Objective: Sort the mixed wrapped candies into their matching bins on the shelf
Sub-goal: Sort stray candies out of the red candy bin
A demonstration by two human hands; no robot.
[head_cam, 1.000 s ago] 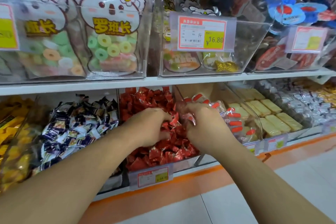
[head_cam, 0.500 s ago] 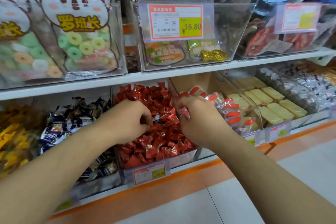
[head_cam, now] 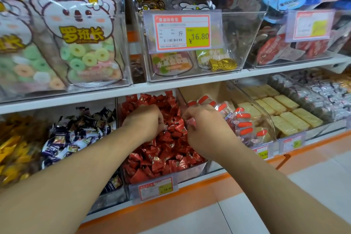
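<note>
Both forearms are stretched forward from the bottom edge of the view toward the lower shelf, and both hands are placed inside the clear bin that is filled with red candies. The left hand is seen from the back, with the knuckles up and the fingers curled down into the pile; whether a candy is really held under them cannot be told, because the fingertips are hidden. The right hand is also turned with its back to the camera, just beside the left one, and its fingers are bent narrowly around a pale red wrapper, which seems to be pinched at the fingertips. The two hands are near but not touching.

The red candies are small, shiny, foil-like pieces, heaped up to the front wall of the bin. This bin stands in the middle of the lower shelf, behind a price label. To its left, a bin with dark blue and white candies is seen. To its right, a bin with clear packets having red ends is placed, and further right yellow bars are laid in rows.
</note>
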